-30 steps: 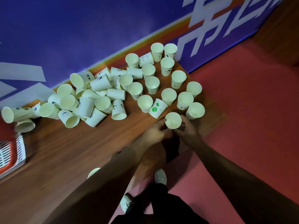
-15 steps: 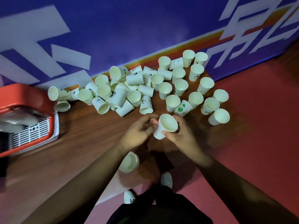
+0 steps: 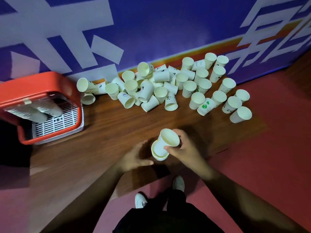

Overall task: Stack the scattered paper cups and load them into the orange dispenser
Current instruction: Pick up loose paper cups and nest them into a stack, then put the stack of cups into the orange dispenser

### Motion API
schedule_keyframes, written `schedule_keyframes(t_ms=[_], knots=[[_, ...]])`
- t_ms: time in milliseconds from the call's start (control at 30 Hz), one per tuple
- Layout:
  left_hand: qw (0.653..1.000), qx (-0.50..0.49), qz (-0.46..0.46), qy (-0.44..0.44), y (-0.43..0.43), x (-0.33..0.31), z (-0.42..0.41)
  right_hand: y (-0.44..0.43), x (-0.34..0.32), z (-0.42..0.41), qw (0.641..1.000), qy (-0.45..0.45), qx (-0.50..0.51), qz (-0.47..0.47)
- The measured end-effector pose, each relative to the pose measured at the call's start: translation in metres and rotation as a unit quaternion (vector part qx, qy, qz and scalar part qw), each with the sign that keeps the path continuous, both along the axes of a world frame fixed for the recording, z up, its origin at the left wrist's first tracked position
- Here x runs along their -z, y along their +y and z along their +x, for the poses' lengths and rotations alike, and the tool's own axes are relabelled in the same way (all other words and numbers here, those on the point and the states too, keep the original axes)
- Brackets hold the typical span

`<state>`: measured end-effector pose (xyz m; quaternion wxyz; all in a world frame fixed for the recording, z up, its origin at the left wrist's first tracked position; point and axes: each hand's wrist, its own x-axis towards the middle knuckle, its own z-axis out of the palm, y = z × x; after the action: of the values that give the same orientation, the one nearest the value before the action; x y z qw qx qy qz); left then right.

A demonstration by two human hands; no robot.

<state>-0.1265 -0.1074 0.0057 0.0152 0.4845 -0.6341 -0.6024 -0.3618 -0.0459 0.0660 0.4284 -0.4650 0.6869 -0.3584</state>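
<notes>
White paper cups (image 3: 147, 91) lie scattered along the far side of the wooden table (image 3: 109, 132), right of the orange dispenser (image 3: 42, 81). Nearer, the right hand (image 3: 185, 148) curls its fingers round a tilted cup (image 3: 161, 143) whose base sits in a second cup (image 3: 159, 156). The left hand (image 3: 133, 157) lies spread just beside them.

right hand (image 3: 182, 149) grips cup (image 3: 168, 138) (tilted) nested in lower cup (image 3: 159, 156); left hand (image 3: 134, 156) alongside.

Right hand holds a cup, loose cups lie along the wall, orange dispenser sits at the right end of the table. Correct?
No. The head view shows the orange dispenser at the left end of the table, not the right. The right hand does hold a cup, and loose cups lie along the wall.
</notes>
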Motion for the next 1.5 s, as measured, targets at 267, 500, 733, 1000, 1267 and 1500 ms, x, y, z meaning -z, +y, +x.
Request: schedule_keyframes(t_ms=[267, 500, 733, 1000, 1267, 1500], knots=[[0.996, -0.007, -0.075, 0.045, 0.010, 0.018, -0.041, 0.005, 0.012, 0.030, 0.983, 0.180, -0.040, -0.002], [0.988, -0.075, -0.027, 0.134, 0.002, -0.002, -0.031, -0.020, 0.003, 0.014, 0.998, 0.003, 0.015, 0.058], [0.962, -0.170, 0.044, 0.208, -0.008, -0.045, -0.020, -0.059, -0.027, 0.027, 0.981, -0.155, 0.005, 0.118], [0.911, -0.322, 0.059, 0.253, 0.000, -0.068, -0.003, -0.108, -0.039, 0.047, 0.947, -0.261, -0.100, 0.162], [0.850, -0.471, -0.037, 0.234, -0.006, -0.086, 0.051, -0.140, -0.035, 0.092, 0.918, -0.258, -0.260, 0.151], [0.861, -0.461, -0.113, 0.184, -0.038, -0.088, 0.132, -0.173, -0.031, 0.178, 0.925, -0.148, -0.337, 0.090]])
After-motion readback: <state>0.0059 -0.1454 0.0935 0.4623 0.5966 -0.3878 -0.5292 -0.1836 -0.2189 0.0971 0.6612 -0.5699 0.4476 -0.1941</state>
